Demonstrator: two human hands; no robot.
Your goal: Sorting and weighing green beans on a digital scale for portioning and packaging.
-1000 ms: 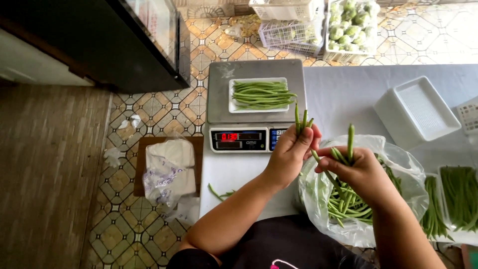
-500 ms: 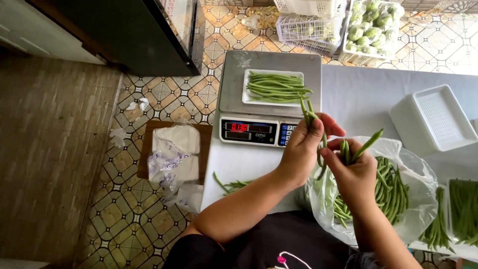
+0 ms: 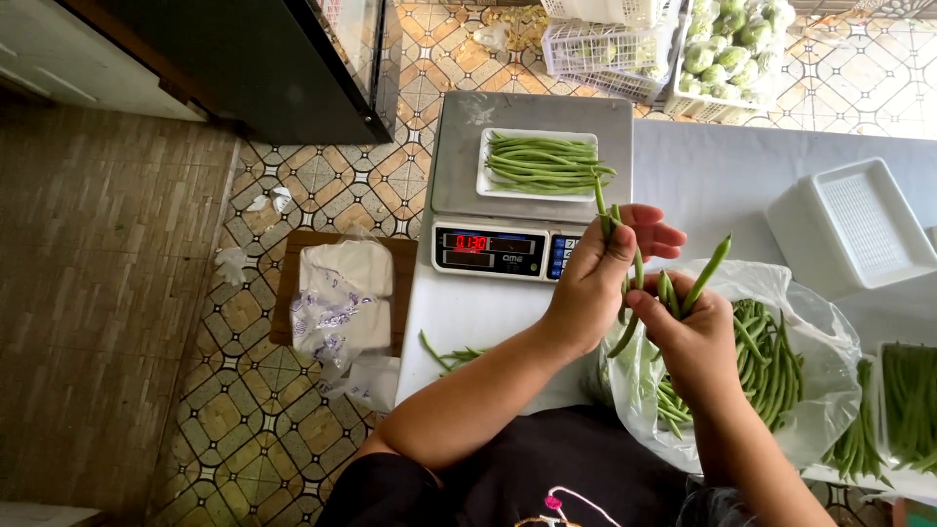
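Closest in, a few green beans (image 3: 683, 293) are pinched in the closed right hand (image 3: 691, 337), their tips sticking up past the knuckles. Under and around that hand a thin, crinkled clear plastic bag (image 3: 830, 361) lies open on the counter (image 3: 722, 181), with a loose heap of beans inside it. Just left of it, almost touching, the left hand (image 3: 600, 268) is curled around several more beans, thumb pressed against them, the outer fingers spread loose.

The small bunch is best kept with its stems aligned and gripped lightly (the pods are slender, smooth and likely to snap if bent), so that it can be laid flat rather than dropped.

Beyond the left hand stands a digital scale (image 3: 532, 176) with a brushed metal platform and a red-lit display. On it sits a shallow white foam tray (image 3: 488, 181), where long straight beans are laid side by side. Off to the right of both hands a white plastic basket (image 3: 854, 224) with a perforated bottom rests on the counter; further beans lie at the right edge.
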